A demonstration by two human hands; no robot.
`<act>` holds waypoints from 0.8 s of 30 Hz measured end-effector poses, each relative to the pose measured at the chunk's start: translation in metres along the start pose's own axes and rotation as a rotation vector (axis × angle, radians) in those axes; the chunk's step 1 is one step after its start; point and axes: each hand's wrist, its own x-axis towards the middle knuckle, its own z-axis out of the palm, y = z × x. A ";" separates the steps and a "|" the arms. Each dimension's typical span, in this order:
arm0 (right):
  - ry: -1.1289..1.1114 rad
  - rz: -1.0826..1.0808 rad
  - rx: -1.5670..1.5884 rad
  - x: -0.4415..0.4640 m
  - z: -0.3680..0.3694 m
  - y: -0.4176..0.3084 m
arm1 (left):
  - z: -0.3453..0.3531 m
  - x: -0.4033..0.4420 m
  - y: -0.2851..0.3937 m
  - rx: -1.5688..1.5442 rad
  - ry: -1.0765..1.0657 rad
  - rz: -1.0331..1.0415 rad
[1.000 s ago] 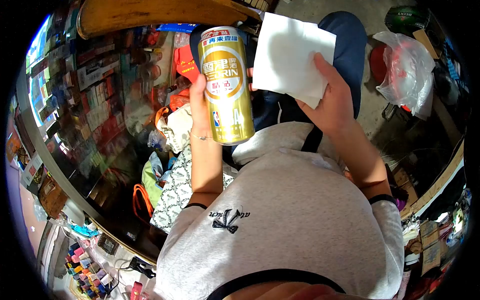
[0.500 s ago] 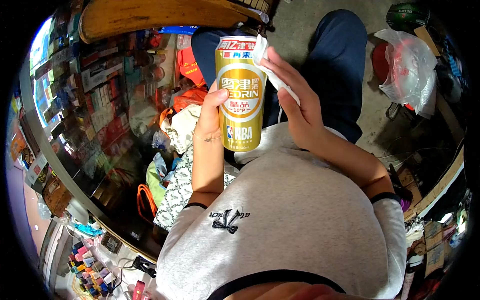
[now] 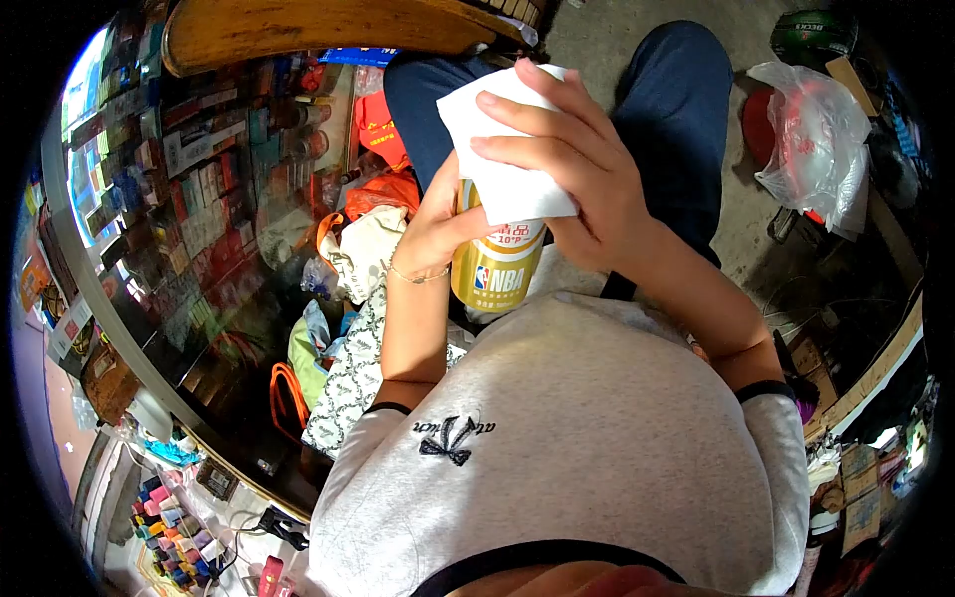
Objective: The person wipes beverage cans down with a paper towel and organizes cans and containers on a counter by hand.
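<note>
A gold beer can [image 3: 489, 287] stands upright over my lap, with NBA lettering on its lower part. My left hand [image 3: 433, 224] is closed round the can's left side, its thumb across the front. A white tissue [image 3: 468, 117] covers the can's upper front and top. My right hand [image 3: 589, 164] presses this tissue against the can, the fingers curved over it and the thumb tucked below. The can's rim and upper label are hidden beneath the tissue and fingers.
A glass display case [image 3: 199, 239] full of small packs stands at left. Wooden furniture [image 3: 318, 35] arches above my knees. At right, a clear plastic bag [image 3: 816, 149] lies on the concrete floor. Cloth and red bags [image 3: 378, 194] crowd beside my leg; colourful spools [image 3: 179, 537] sit lower left.
My right hand has moved left, from beside the can onto its front, carrying the tissue over the label. The can has shifted slightly right and down, and my left thumb lies further across it.
</note>
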 end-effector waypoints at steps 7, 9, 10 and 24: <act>0.019 0.019 0.085 0.002 0.003 0.012 | 0.016 0.000 -0.002 -0.581 0.122 -0.156; 0.031 0.024 0.064 -0.002 0.006 0.012 | -0.010 0.003 -0.018 -0.750 -0.155 -0.182; 0.044 0.031 0.041 -0.004 0.009 0.012 | -0.009 0.005 -0.020 -0.785 -0.080 -0.102; -0.276 -0.241 0.307 -0.036 0.035 -0.016 | -0.015 0.021 -0.013 -0.862 0.160 -0.073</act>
